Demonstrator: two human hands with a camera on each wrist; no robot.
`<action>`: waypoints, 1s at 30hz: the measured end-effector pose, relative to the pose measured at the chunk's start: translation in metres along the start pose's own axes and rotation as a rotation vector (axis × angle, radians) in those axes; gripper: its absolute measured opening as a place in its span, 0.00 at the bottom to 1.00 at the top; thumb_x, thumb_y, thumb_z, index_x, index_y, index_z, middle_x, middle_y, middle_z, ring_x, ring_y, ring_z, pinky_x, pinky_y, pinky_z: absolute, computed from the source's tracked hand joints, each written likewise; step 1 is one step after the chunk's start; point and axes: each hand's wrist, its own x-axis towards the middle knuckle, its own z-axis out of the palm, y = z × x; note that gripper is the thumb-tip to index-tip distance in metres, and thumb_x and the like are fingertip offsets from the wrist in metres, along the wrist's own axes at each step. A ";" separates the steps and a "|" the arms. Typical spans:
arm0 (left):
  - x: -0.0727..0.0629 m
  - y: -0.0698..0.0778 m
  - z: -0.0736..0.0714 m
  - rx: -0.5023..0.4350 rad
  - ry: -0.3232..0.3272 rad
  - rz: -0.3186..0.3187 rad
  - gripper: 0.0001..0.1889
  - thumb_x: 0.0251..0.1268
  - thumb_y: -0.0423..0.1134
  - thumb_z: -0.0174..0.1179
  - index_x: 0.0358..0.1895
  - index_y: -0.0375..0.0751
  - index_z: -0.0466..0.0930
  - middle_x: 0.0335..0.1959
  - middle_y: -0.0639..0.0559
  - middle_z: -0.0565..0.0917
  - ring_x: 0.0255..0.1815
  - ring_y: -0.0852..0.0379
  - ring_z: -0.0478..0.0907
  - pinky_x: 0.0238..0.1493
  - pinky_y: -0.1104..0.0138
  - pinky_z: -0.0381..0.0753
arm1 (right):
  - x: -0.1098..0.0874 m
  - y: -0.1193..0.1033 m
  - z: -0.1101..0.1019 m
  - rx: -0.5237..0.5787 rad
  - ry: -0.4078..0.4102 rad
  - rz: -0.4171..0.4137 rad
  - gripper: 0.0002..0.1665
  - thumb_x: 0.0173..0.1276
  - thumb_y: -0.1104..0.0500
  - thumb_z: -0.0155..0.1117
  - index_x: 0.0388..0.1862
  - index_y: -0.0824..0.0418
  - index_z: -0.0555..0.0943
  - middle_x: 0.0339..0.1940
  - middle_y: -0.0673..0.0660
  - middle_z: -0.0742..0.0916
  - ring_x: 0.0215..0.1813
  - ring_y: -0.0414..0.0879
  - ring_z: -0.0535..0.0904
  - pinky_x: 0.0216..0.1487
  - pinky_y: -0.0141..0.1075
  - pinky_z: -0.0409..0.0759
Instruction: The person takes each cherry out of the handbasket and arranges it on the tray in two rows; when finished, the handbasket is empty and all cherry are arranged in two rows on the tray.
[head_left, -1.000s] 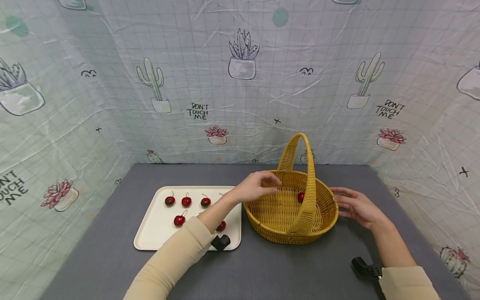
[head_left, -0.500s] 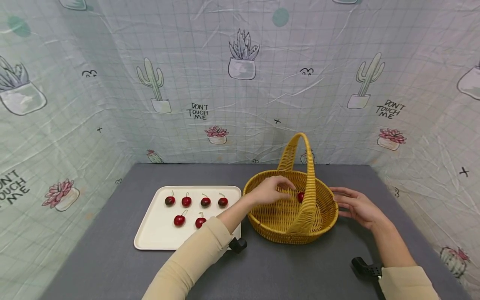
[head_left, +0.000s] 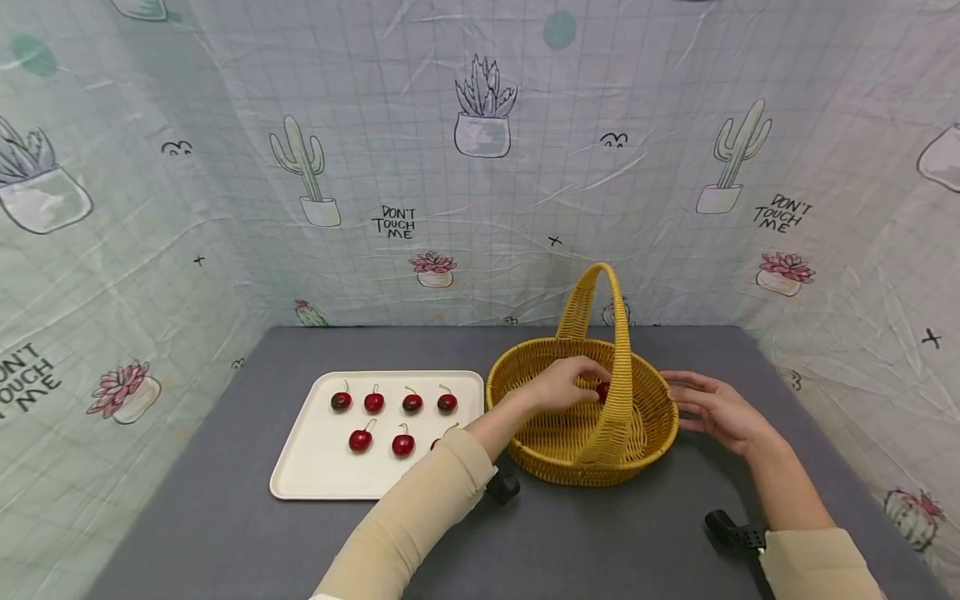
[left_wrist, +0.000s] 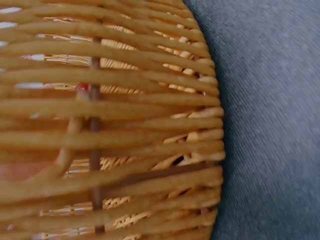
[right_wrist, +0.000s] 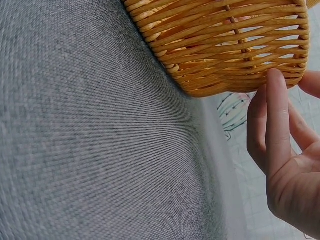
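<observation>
My left hand (head_left: 562, 384) reaches into a yellow wicker basket (head_left: 517, 367), its thumb and fingertips right at a red cherry (head_left: 603, 390) near the handle (head_left: 621, 375). The cherry shows between them. Through the weave in the left wrist view, a small red patch of the cherry (left_wrist: 82, 87) appears beside a fingertip. My right hand (head_left: 716, 412) is at the basket's right side, fingers extended and touching the rim. In the right wrist view, one straight fingertip (right_wrist: 276, 77) lies against the outer weave.
Left of the basket lies a cream tray (head_left: 307, 462) with several stemmed cherries (head_left: 402, 444) in two rows; my left sleeve (head_left: 420, 525) partly covers one. The grey tabletop (head_left: 585, 542) is bounded by a printed curtain (head_left: 360, 283) behind and at both sides.
My left hand has moved right and deeper into the basket, from above its left rim to the cherry. The right hand stays at the rim.
</observation>
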 end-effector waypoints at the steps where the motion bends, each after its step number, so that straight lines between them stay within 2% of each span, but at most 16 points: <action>1: 0.002 0.000 0.001 0.008 -0.029 0.001 0.20 0.76 0.34 0.62 0.67 0.43 0.78 0.67 0.53 0.77 0.70 0.59 0.70 0.65 0.69 0.70 | 0.000 0.000 0.000 0.000 0.000 0.000 0.30 0.81 0.57 0.58 0.77 0.64 0.66 0.55 0.44 0.83 0.54 0.41 0.84 0.51 0.43 0.85; 7: 0.009 -0.004 0.001 0.121 -0.205 0.046 0.25 0.80 0.33 0.56 0.76 0.40 0.68 0.79 0.49 0.62 0.78 0.57 0.59 0.72 0.70 0.61 | 0.000 0.000 0.000 -0.001 0.004 0.002 0.31 0.81 0.57 0.59 0.78 0.65 0.65 0.55 0.44 0.83 0.54 0.41 0.84 0.52 0.43 0.85; 13: 0.013 -0.008 0.003 0.218 -0.292 0.075 0.25 0.82 0.31 0.49 0.78 0.38 0.64 0.82 0.47 0.57 0.81 0.55 0.53 0.75 0.69 0.56 | 0.000 0.001 0.000 0.004 0.003 0.008 0.32 0.81 0.57 0.59 0.78 0.65 0.64 0.55 0.43 0.84 0.54 0.41 0.84 0.52 0.43 0.85; 19: 0.015 -0.008 0.006 0.272 -0.291 0.100 0.23 0.83 0.32 0.49 0.76 0.39 0.68 0.80 0.46 0.60 0.80 0.55 0.55 0.74 0.70 0.57 | 0.000 0.002 -0.001 0.007 0.001 0.006 0.32 0.81 0.58 0.58 0.78 0.65 0.64 0.55 0.43 0.84 0.54 0.42 0.85 0.52 0.43 0.85; 23: 0.012 -0.006 0.005 0.271 -0.252 0.093 0.21 0.82 0.35 0.53 0.73 0.41 0.73 0.76 0.47 0.67 0.77 0.56 0.63 0.71 0.72 0.62 | 0.001 0.003 -0.001 -0.002 0.007 0.007 0.32 0.81 0.57 0.59 0.78 0.65 0.65 0.55 0.43 0.83 0.54 0.41 0.84 0.52 0.43 0.85; 27: 0.009 -0.006 0.005 0.250 -0.208 0.113 0.17 0.79 0.36 0.58 0.66 0.43 0.80 0.66 0.50 0.77 0.65 0.61 0.74 0.61 0.74 0.71 | 0.001 0.003 -0.001 -0.001 0.011 0.010 0.31 0.81 0.57 0.59 0.78 0.64 0.65 0.55 0.43 0.83 0.54 0.41 0.84 0.51 0.43 0.85; 30: 0.008 -0.008 0.005 0.228 -0.194 0.107 0.14 0.77 0.35 0.61 0.61 0.44 0.84 0.56 0.54 0.83 0.53 0.64 0.79 0.53 0.74 0.75 | 0.001 0.002 0.000 0.012 0.006 0.011 0.31 0.81 0.58 0.59 0.78 0.64 0.66 0.55 0.43 0.84 0.54 0.41 0.85 0.51 0.43 0.85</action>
